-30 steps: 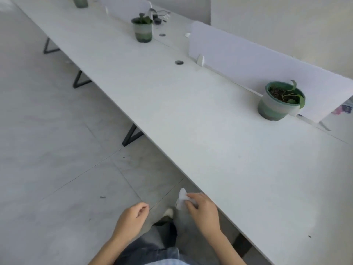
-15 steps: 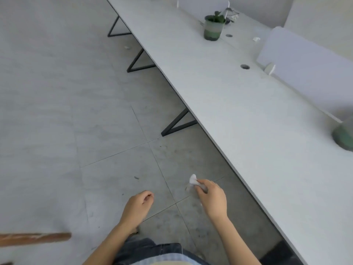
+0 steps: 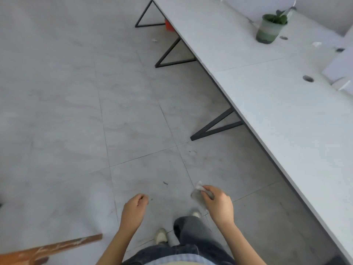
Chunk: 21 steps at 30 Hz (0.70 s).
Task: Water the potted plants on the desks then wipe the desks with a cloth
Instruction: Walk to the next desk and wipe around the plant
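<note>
I stand on the floor to the left of a long white desk (image 3: 267, 96). My right hand (image 3: 217, 202) pinches a small crumpled white cloth (image 3: 197, 192) and hangs over the floor tiles, apart from the desk. My left hand (image 3: 134, 209) is loosely curled with nothing in it. A green potted plant (image 3: 269, 29) stands far up the desk near the top right. The nearer pot is out of view.
Black triangular desk legs (image 3: 214, 129) stick out onto the grey tiled floor (image 3: 76, 111). A brown wooden plank (image 3: 53, 247) pokes in at the bottom left. White dividers (image 3: 340, 66) and cable holes (image 3: 308, 78) line the desk's far side. A red object (image 3: 169, 25) lies under the desk.
The view has swung left and down, away from the desk. The near pot has left the frame. My right hand keeps the cloth; both hands hang lower over the floor.
</note>
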### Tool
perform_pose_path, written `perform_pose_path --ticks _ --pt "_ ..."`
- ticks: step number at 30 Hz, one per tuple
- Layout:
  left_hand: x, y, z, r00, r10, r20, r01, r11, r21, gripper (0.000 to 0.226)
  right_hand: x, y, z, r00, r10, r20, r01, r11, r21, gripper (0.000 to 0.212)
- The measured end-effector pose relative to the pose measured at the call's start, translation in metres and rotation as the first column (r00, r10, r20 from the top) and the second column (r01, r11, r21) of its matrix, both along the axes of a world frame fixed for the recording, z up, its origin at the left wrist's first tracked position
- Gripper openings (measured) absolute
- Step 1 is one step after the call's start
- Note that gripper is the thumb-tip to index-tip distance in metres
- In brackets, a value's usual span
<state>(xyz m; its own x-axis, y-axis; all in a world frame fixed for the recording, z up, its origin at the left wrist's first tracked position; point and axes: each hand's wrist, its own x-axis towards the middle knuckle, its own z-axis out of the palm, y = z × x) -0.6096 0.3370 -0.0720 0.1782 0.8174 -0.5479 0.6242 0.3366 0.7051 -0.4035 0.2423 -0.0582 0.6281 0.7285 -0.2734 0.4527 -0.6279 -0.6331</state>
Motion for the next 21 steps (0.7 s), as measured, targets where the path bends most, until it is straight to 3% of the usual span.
perform_pose_path --ticks 4,10,15,21 --pt "0.023 0.034 -0.014 0.987 -0.159 -0.029 0.157 0.986 -0.059 0.023 0.017 0.041 -0.007 1.0 -0.011 -0.016 0.011 1.0 -0.02 0.023" --pt "0.065 0.145 -0.007 0.994 -0.094 -0.059 0.096 0.995 0.039 0.028 0.08 0.166 0.002 0.999 -0.031 -0.043 0.034 0.997 0.067 0.024" --pt "0.118 0.227 0.006 0.994 -0.103 -0.021 0.105 0.987 0.124 0.018 0.129 0.259 0.022 1.0 -0.012 -0.003 0.012 0.989 0.146 0.022" --pt "0.145 0.283 -0.001 0.979 -0.198 -0.047 0.199 0.979 0.032 0.029 0.142 0.316 0.009 0.999 0.012 -0.053 -0.009 0.998 0.056 0.023"
